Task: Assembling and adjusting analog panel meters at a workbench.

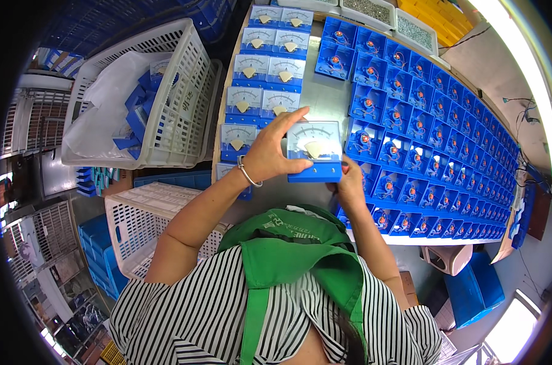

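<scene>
A blue analog panel meter [314, 146], with a clear front, a curved scale and a cream fan-shaped piece, is held up before me. My left hand [276, 149] grips it from the left, thumb low on the front and fingers at the top edge. By its lower right corner my right hand [351, 185] is closed, fingers curled in. A small dark bit shows under those fingers, but what they hold is mostly hidden. Similar finished-looking meters [244, 100] stand in two columns on the left of the table.
Many open blue housings [397, 115] with red-and-wire parts inside fill the table's right side. Trays of small hardware [413, 31] line the far edge. Left of the table, a white crate [184, 91] holds plastic sheeting and blue parts; another white crate [157, 198] sits nearer me.
</scene>
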`<state>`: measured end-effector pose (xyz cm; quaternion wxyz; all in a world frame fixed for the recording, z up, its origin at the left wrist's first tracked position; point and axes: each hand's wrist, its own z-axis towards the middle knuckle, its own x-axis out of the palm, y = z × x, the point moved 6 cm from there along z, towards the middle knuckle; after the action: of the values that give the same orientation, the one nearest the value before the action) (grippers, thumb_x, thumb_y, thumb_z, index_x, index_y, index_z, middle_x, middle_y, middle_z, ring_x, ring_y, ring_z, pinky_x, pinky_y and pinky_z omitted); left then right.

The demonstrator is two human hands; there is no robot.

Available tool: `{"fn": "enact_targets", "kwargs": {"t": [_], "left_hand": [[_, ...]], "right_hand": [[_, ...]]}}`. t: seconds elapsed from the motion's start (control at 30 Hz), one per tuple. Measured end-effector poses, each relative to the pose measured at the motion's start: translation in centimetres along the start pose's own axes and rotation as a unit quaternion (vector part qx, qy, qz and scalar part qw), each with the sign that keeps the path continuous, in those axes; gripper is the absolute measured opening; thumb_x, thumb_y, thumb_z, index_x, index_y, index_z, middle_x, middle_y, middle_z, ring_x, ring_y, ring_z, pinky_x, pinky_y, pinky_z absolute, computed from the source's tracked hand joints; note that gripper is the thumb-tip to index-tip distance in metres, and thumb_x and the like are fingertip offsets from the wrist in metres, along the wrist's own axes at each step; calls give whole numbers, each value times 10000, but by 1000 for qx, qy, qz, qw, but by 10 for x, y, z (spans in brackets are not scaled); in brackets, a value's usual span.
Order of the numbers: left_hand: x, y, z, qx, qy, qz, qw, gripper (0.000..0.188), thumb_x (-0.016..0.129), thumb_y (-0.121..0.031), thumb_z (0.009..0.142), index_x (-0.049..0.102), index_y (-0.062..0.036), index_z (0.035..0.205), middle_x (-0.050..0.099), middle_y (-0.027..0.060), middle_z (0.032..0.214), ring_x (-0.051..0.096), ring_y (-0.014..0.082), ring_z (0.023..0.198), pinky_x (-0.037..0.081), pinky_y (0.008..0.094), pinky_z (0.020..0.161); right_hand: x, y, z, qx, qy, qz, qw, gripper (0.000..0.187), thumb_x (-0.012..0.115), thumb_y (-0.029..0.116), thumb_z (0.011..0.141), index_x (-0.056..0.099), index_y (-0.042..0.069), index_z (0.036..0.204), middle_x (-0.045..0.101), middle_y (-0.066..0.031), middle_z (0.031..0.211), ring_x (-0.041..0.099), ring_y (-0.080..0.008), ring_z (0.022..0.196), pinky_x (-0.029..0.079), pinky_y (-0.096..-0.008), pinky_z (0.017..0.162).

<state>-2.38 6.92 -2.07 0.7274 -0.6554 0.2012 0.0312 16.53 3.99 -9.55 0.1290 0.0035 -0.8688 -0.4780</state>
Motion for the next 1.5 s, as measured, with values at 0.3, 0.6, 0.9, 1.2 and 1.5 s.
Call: {"fn": "enact_targets", "kwargs": {"t": [0.3, 0.6, 0.9, 1.2, 1.5], "left_hand": [[16, 17, -12, -3, 33, 78, 996, 943, 804, -224, 597, 373, -123, 1429, 546, 128, 1205, 526, 294, 1143, 410, 375, 990], [20, 7, -11, -10, 39, 69, 997, 955, 802, -225, 587, 369, -139, 1434, 554, 113, 1210, 527, 297, 1141, 408, 380, 989], [22, 9, -13, 9, 59, 76, 995, 923, 788, -217, 592, 381, -131, 1416, 521, 153, 1278, 535, 311, 1149, 444, 380, 975], [17, 16, -17, 5, 49, 60, 997, 927, 788, -225, 597, 373, -136, 1421, 534, 141, 1255, 538, 306, 1144, 444, 371, 977], [19, 9, -18, 43, 41, 75, 995, 939, 792, -209, 595, 364, -134, 1426, 530, 142, 1276, 545, 305, 1138, 449, 372, 974]], "right_hand": [[29, 116, -51, -289, 52, -66, 954, 198, 544, 20, 933, 507, -37, 1119, 634, -161, 1070, 616, -206, 1000, 493, -342, 907], [28, 109, -49, -359, 52, 1, 932, 238, 560, 59, 939, 454, -27, 1135, 630, -205, 1086, 628, -277, 1023, 512, -385, 894], [40, 125, -72, -417, 33, -351, 838, 432, 694, -76, 729, 607, 27, 1139, 675, -132, 964, 653, -213, 755, 522, -310, 659], [58, 118, -87, -385, 171, -381, 823, 485, 671, -109, 670, 613, 14, 1136, 673, -145, 1044, 679, -290, 924, 551, -353, 752], [49, 116, -76, -495, -64, -393, 772, 342, 828, 77, 672, 620, 27, 940, 676, -83, 815, 666, -207, 665, 520, -286, 573]]}}
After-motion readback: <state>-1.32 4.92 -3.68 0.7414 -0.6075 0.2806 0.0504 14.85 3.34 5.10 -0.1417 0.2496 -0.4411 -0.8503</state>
